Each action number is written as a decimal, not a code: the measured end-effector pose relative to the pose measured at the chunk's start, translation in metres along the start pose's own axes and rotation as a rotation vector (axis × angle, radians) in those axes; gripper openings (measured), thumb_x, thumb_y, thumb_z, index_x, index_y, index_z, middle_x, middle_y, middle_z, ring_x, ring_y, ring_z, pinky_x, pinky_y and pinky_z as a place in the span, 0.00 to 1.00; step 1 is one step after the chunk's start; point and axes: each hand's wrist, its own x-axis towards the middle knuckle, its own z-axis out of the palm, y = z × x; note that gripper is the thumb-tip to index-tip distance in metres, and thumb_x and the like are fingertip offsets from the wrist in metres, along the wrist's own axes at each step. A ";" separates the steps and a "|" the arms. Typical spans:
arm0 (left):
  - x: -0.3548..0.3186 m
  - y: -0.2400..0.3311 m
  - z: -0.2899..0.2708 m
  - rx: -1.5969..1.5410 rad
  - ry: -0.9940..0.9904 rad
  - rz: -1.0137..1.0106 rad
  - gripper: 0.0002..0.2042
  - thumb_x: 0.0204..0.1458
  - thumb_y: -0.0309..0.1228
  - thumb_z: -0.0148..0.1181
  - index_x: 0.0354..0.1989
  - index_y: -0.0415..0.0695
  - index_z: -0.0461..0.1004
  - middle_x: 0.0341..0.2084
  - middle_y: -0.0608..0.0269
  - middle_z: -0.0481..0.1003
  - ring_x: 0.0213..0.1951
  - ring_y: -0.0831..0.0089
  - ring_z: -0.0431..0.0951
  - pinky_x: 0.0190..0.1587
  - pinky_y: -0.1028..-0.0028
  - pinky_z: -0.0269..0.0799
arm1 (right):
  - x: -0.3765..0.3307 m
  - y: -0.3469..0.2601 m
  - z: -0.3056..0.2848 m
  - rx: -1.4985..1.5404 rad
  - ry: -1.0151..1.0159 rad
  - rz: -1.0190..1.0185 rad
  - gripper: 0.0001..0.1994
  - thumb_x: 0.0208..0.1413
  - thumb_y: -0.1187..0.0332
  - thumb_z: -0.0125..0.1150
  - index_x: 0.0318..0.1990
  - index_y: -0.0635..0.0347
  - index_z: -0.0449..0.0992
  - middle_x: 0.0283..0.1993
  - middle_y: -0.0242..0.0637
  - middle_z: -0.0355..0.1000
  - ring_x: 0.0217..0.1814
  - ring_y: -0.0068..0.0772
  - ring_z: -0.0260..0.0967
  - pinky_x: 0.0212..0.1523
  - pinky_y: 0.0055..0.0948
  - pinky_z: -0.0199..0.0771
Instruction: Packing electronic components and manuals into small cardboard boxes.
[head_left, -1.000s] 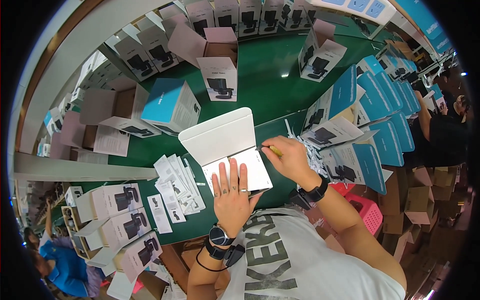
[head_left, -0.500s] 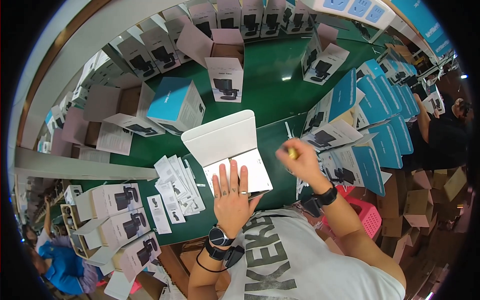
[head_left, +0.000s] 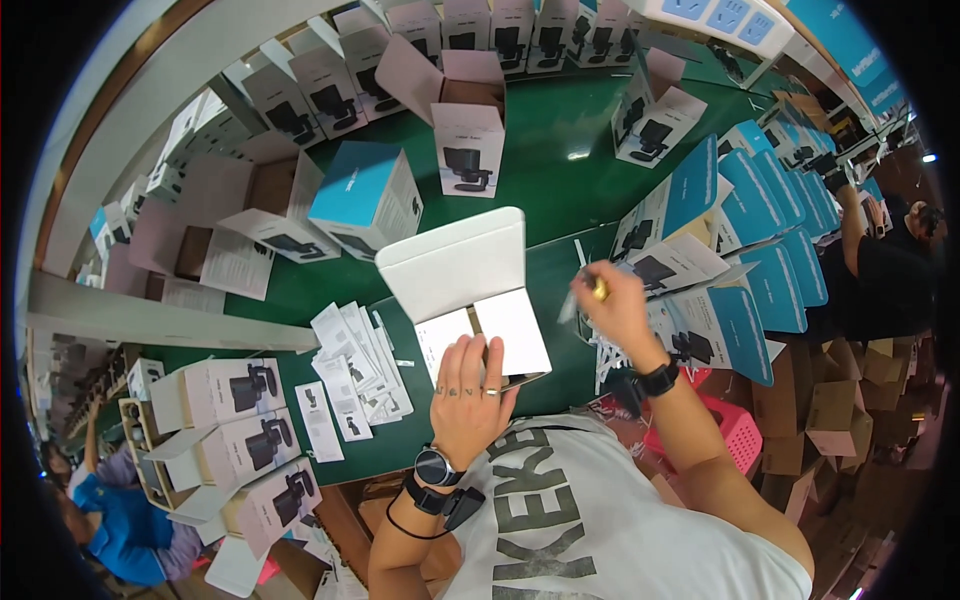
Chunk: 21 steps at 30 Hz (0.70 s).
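A white carton (head_left: 513, 330) lies in front of me on the green table, its lid (head_left: 455, 262) raised at the far side and its two inner flaps folded in, a narrow gap between them. My left hand (head_left: 468, 412) lies on the carton's near part, fingers stretched forward over the flaps. To the right of the carton, my right hand (head_left: 620, 308) is closed round a small yellow tool (head_left: 600, 288), whose kind is too blurred to tell. A smeared pale patch by its fingers cannot be made out.
Loose leaflets (head_left: 362, 370) are piled left of the carton. Open product boxes (head_left: 470, 150) and a blue-topped box (head_left: 365, 190) stand behind it. Blue-lidded boxes (head_left: 690, 260) crowd the right side, with a pink basket (head_left: 735, 430) below. A white power strip (head_left: 725, 18) hangs at the far right.
My left hand has drawn back slightly toward me on the carton, its fingers more bent. My right hand has shifted a little to the right. The view has moved slightly.
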 end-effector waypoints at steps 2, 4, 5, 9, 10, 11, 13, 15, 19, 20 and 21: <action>0.002 0.000 0.000 -0.008 -0.051 0.049 0.38 0.52 0.33 0.70 0.72 0.35 0.63 0.68 0.39 0.64 0.69 0.41 0.66 0.70 0.48 0.63 | 0.002 0.003 -0.007 -0.286 0.079 0.094 0.19 0.53 0.59 0.74 0.48 0.59 0.82 0.39 0.43 0.80 0.41 0.52 0.79 0.41 0.41 0.79; -0.002 -0.001 -0.002 0.078 -0.074 0.057 0.35 0.54 0.33 0.65 0.72 0.36 0.64 0.67 0.39 0.65 0.69 0.42 0.66 0.72 0.50 0.62 | -0.002 -0.011 -0.011 -0.304 0.030 -0.082 0.17 0.55 0.61 0.74 0.47 0.60 0.83 0.39 0.43 0.80 0.39 0.50 0.79 0.39 0.39 0.78; -0.005 -0.001 -0.002 0.161 -0.099 0.071 0.33 0.56 0.32 0.61 0.72 0.36 0.64 0.67 0.40 0.65 0.69 0.43 0.66 0.73 0.51 0.60 | -0.003 -0.019 -0.013 -0.310 0.004 -0.171 0.16 0.55 0.62 0.73 0.47 0.61 0.83 0.39 0.43 0.80 0.39 0.50 0.78 0.38 0.38 0.78; -0.002 0.010 -0.003 0.264 -0.150 0.083 0.28 0.59 0.30 0.54 0.70 0.38 0.66 0.65 0.41 0.68 0.69 0.45 0.67 0.75 0.53 0.58 | -0.004 -0.084 0.024 -0.141 -0.001 -0.417 0.11 0.56 0.67 0.70 0.45 0.57 0.83 0.36 0.37 0.77 0.38 0.43 0.78 0.37 0.41 0.76; -0.001 0.011 -0.004 0.267 -0.156 0.077 0.27 0.59 0.29 0.52 0.69 0.38 0.67 0.64 0.42 0.69 0.69 0.45 0.68 0.75 0.53 0.58 | -0.001 -0.100 0.040 -0.090 0.015 -0.490 0.09 0.55 0.69 0.69 0.44 0.55 0.83 0.35 0.35 0.77 0.38 0.41 0.78 0.36 0.41 0.76; -0.003 0.010 -0.003 0.274 -0.159 0.079 0.27 0.59 0.29 0.52 0.69 0.38 0.67 0.64 0.42 0.69 0.69 0.45 0.68 0.75 0.53 0.58 | 0.005 -0.109 0.056 -0.083 0.018 -0.491 0.09 0.55 0.69 0.69 0.44 0.55 0.83 0.35 0.35 0.77 0.38 0.41 0.78 0.36 0.41 0.76; -0.009 0.005 0.005 0.240 -0.175 0.083 0.26 0.59 0.30 0.53 0.67 0.38 0.70 0.62 0.42 0.71 0.68 0.45 0.69 0.75 0.53 0.58 | 0.017 -0.117 0.084 -0.088 0.087 -0.631 0.07 0.52 0.70 0.70 0.38 0.53 0.82 0.33 0.31 0.76 0.35 0.39 0.77 0.34 0.39 0.75; -0.013 0.001 0.009 0.226 -0.177 0.071 0.25 0.58 0.31 0.54 0.65 0.38 0.71 0.62 0.42 0.71 0.68 0.46 0.69 0.75 0.53 0.58 | 0.022 -0.119 0.092 -0.096 0.093 -0.641 0.06 0.51 0.70 0.71 0.37 0.53 0.82 0.33 0.31 0.76 0.35 0.39 0.77 0.34 0.39 0.74; -0.012 0.000 0.011 0.171 -0.106 0.086 0.22 0.58 0.31 0.54 0.61 0.39 0.74 0.58 0.44 0.74 0.65 0.46 0.71 0.74 0.53 0.58 | 0.023 -0.116 0.100 -0.113 0.083 -0.642 0.06 0.50 0.69 0.71 0.34 0.52 0.80 0.33 0.30 0.76 0.36 0.38 0.77 0.34 0.39 0.74; -0.013 0.001 0.012 0.165 -0.101 0.086 0.22 0.58 0.31 0.54 0.61 0.39 0.75 0.58 0.44 0.74 0.65 0.47 0.72 0.74 0.53 0.59 | 0.021 -0.115 0.100 -0.099 0.065 -0.631 0.06 0.50 0.67 0.71 0.35 0.52 0.80 0.33 0.30 0.75 0.37 0.38 0.77 0.35 0.39 0.74; -0.013 -0.001 0.011 0.160 -0.097 0.091 0.22 0.58 0.31 0.55 0.61 0.39 0.75 0.58 0.44 0.75 0.64 0.47 0.72 0.74 0.53 0.60 | 0.021 -0.116 0.101 -0.085 0.052 -0.616 0.06 0.51 0.66 0.71 0.35 0.51 0.80 0.33 0.30 0.75 0.38 0.37 0.77 0.37 0.39 0.74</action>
